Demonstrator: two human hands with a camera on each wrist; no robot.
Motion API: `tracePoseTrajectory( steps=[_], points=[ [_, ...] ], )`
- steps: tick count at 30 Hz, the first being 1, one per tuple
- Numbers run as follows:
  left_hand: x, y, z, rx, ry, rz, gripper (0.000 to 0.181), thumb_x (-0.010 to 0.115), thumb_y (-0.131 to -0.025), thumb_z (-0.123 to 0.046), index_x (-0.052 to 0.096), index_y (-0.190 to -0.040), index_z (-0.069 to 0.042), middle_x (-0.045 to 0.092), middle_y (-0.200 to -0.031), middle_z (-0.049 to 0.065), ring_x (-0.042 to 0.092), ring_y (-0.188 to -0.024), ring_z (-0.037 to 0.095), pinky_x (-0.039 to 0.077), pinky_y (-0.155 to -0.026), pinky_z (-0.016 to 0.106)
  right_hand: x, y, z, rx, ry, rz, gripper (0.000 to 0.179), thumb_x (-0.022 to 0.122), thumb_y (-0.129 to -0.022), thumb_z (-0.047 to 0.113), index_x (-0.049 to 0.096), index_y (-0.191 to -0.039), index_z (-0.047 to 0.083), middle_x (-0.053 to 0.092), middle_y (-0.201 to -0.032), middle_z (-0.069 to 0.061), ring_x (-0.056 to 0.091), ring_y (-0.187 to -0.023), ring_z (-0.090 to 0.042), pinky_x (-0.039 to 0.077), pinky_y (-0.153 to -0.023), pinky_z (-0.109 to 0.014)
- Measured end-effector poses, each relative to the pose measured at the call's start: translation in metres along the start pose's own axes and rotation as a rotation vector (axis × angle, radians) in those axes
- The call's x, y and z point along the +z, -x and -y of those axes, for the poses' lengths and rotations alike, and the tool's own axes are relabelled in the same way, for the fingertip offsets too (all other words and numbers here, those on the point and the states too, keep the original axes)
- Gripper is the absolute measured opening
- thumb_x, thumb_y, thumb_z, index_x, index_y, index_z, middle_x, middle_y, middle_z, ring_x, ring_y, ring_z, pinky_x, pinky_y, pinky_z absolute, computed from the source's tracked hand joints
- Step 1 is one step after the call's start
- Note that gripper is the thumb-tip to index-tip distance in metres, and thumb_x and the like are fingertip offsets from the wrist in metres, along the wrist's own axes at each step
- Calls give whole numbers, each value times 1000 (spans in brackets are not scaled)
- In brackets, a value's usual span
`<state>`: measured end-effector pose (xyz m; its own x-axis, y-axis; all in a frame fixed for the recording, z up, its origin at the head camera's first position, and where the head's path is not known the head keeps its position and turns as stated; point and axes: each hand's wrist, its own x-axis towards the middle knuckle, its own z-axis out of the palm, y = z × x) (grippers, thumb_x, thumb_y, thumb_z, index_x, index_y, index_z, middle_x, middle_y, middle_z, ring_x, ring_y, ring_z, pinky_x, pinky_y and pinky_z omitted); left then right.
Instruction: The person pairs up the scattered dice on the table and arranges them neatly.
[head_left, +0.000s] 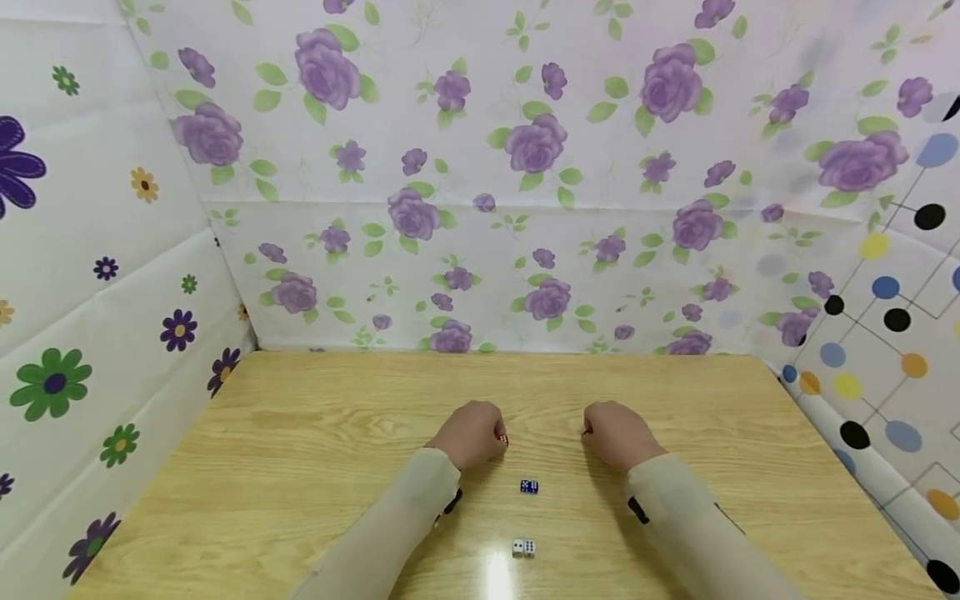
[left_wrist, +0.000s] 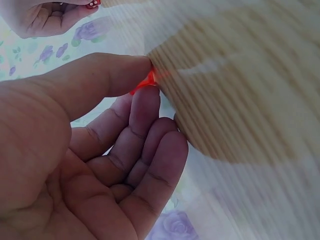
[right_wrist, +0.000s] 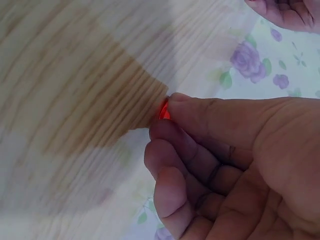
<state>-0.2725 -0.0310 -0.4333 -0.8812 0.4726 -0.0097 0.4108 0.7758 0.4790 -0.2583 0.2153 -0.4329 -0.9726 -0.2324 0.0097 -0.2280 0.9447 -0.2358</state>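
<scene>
My left hand (head_left: 471,435) pinches a red die (head_left: 503,439) with white pips between thumb and index finger, just above or on the wooden table. In the left wrist view only a sliver of this translucent red die (left_wrist: 146,81) shows past the fingertips. Across from it, my right hand (head_left: 619,435) also pinches a small red die (right_wrist: 164,110), mostly covered by the thumb and index finger. That second die's white pips show at the top of the left wrist view. Between the forearms lies a pair of blue dice (head_left: 529,486), side by side.
Nearer to me, two white dice (head_left: 523,547) sit close together on the wooden table (head_left: 337,417). Behind the table hangs a cloth with purple roses (head_left: 536,143). Patterned cloths also border the left and right sides.
</scene>
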Motion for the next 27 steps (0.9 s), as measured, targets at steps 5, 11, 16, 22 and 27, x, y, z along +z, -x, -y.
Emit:
tracePoseTrajectory(
  steps=[5, 11, 16, 22, 27],
  points=[
    [1, -2, -2, -18, -10, 12, 15, 71, -80, -11, 63, -68, -15, 57, -63, -8, 49, -54, 10, 43, -54, 26, 1, -1, 1, -8, 36, 2, 19, 69, -85, 11, 59, -69, 9, 56, -65, 1, 47, -57, -14, 44, -59, -32],
    [4, -2, -2, -20, -23, 18, 17, 70, -79, -9, 62, -65, -16, 56, -62, -7, 47, -52, 10, 41, -51, 25, 3, 1, 3, -4, 48, 22, 16, 70, -85, 13, 62, -72, 7, 61, -69, -1, 52, -61, -13, 48, -61, -34],
    [7, -4, 0, -9, -21, 10, 18, 70, -79, -10, 61, -65, -17, 56, -62, -8, 47, -52, 9, 41, -51, 24, 4, 4, 2, -8, 26, 25, 14, 70, -85, 12, 62, -74, 7, 60, -71, 0, 52, -62, -13, 47, -61, -32],
    [5, -2, 2, 8, 6, 20, 12, 70, -81, -11, 64, -72, -16, 57, -67, -9, 50, -57, 9, 44, -57, 26, 3, 9, 0, -37, -28, 45, 13, 67, -86, 8, 62, -75, 12, 56, -70, 4, 47, -61, -12, 42, -60, -31],
    [3, -2, 0, 31, 9, 38, 7, 69, -82, -10, 66, -78, -15, 57, -71, -9, 51, -61, 10, 45, -60, 26, 7, 8, 5, -62, -13, 15, 16, 66, -87, 9, 60, -73, 15, 54, -68, 5, 46, -61, -12, 40, -59, -31]
  ],
)
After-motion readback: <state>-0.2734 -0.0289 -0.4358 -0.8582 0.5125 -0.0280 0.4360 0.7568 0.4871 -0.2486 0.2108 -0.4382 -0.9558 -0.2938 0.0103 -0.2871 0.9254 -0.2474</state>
